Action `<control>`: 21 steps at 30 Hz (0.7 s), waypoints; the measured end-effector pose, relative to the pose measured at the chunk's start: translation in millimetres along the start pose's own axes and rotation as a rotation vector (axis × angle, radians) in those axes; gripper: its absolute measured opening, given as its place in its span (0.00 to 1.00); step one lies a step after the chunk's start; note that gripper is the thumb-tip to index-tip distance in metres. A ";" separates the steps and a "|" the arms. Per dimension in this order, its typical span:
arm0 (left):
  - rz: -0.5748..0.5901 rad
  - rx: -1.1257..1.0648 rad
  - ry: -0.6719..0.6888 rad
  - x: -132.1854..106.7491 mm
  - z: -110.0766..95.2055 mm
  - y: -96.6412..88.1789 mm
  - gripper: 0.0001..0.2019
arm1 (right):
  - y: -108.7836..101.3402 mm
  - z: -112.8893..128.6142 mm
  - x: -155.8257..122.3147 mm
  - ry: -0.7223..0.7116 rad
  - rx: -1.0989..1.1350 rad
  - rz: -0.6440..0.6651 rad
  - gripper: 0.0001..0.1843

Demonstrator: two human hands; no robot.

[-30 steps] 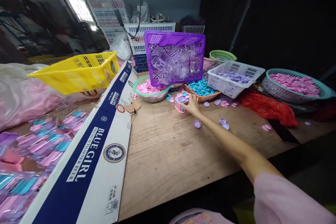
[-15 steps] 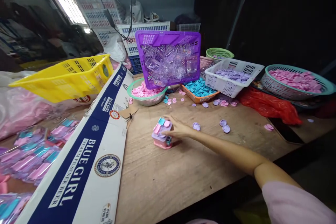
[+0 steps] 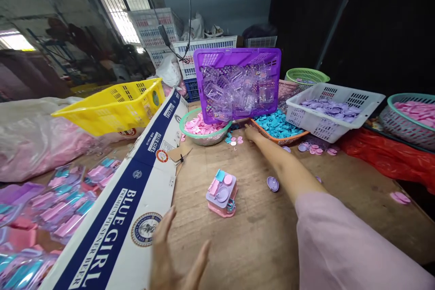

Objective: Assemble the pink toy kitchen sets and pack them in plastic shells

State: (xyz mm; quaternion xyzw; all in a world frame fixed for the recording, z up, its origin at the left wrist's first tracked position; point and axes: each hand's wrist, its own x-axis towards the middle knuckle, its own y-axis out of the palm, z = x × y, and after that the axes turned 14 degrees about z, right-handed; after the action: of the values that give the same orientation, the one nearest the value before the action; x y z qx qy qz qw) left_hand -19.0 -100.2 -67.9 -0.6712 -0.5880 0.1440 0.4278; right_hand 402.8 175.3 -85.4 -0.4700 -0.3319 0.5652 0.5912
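I am looking into a dim workshop with stacked white crates under a barred window at the far left. In front of me a bare, rough-grained wooden desk [image 3: 258,244] is carrying everything.

The small pink toy block [image 3: 222,192] is standing upright near the middle of the desk, apart from both hands. Its lilac top is already carrying a blue square, a pink disc and a lilac dish, so I am judging that piece largely put together. Loose parts are lying unsorted: a lilac cap [image 3: 273,184] to its right and tiny pink discs [image 3: 234,140] farther off.

My right hand [image 3: 253,132] is reaching to the far side, just beside the orange tray [image 3: 288,139] of blue pieces. I cannot tell how far its grip is closing or whether it has anything. My left hand [image 3: 173,258] is hovering at the near edge, grip wide open, fingers spread, holding nothing.

The purple lattice basket [image 3: 238,54] is leaning on edge, full of clear glossy shells. A green-rimmed bowl [image 3: 185,120] is holding flat pink chips. A printed cardboard box [image 3: 129,217] is slanting along the left.
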 end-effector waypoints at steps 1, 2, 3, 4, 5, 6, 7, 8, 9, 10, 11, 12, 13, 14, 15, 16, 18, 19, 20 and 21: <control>0.018 -0.013 0.020 9.8 -0.7 14.8 0.48 | 0.9 -0.2 -4.0 -0.009 0.005 0.000 0.13; 0.028 -0.037 0.050 19.9 -1.6 30.3 0.49 | 1.8 0.0 -10.2 -0.024 0.012 0.000 0.11; 0.046 -0.064 0.059 29.7 -2.5 45.9 0.51 | 2.7 0.3 -18.5 -0.044 0.022 -0.001 0.10; 0.066 -0.100 0.058 38.7 -3.6 60.8 0.52 | 3.4 0.4 -29.2 -0.066 0.036 -0.004 0.09; 0.093 -0.139 0.046 46.5 -4.6 74.3 0.53 | 4.1 0.1 -42.5 -0.088 0.050 -0.010 0.10; 0.118 -0.178 0.034 53.0 -5.6 85.8 0.53 | 4.8 -1.0 -58.2 -0.106 0.053 -0.014 0.11; 0.144 -0.216 0.026 57.8 -6.4 95.2 0.52 | 5.5 -2.8 -76.3 -0.129 0.082 -0.016 0.14; 0.155 -0.247 0.019 60.9 -7.1 102.2 0.49 | 6.3 -5.3 -96.5 -0.160 0.164 -0.015 0.16; 0.159 -0.270 0.015 62.3 -7.6 106.8 0.47 | 7.6 -8.1 -118.2 -0.196 0.310 -0.001 0.17; 0.151 -0.287 0.010 61.9 -8.0 109.1 0.44 | 9.4 -10.8 -140.8 -0.229 0.513 0.032 0.18; 0.138 -0.297 0.005 59.9 -8.3 109.3 0.43 | 12.0 -12.9 -163.5 -0.250 0.750 0.086 0.19; 0.126 -0.301 -0.001 56.4 -8.3 107.6 0.42 | 15.7 -14.2 -185.4 -0.249 0.984 0.157 0.19; 0.115 -0.302 -0.009 51.4 -8.0 104.3 0.41 | 20.6 -14.5 -205.7 -0.222 1.174 0.238 0.19; 0.110 -0.302 -0.018 45.3 -7.4 99.7 0.41 | 26.8 -13.9 -223.7 -0.173 1.292 0.323 0.18; 0.110 -0.300 -0.031 38.0 -6.3 94.2 0.41 | 34.2 -12.6 -239.1 -0.117 1.359 0.395 0.18; 0.113 -0.297 -0.051 29.8 -4.7 88.1 0.41 | 42.4 -11.2 -251.7 -0.064 1.393 0.447 0.17; 0.134 -0.288 -0.097 11.0 -0.4 75.7 0.43 | 59.5 -9.5 -269.0 0.011 1.403 0.493 0.16; 0.151 -0.287 -0.115 0.8 1.9 69.9 0.44 | 67.4 -9.9 -274.6 0.034 1.386 0.483 0.16; 0.169 -0.287 -0.127 -9.6 3.9 64.7 0.45 | 74.1 -10.9 -278.9 0.049 1.344 0.447 0.15; 0.185 -0.289 -0.133 -19.8 5.4 60.3 0.46 | 79.5 -12.3 -282.6 0.058 1.268 0.388 0.14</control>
State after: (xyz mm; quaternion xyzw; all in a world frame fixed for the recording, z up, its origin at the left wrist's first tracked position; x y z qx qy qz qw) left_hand 12.1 -112.7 -122.1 -0.7658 -0.5654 0.1408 0.2722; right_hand 346.1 -110.3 -124.3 -0.0973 0.1715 0.7343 0.6496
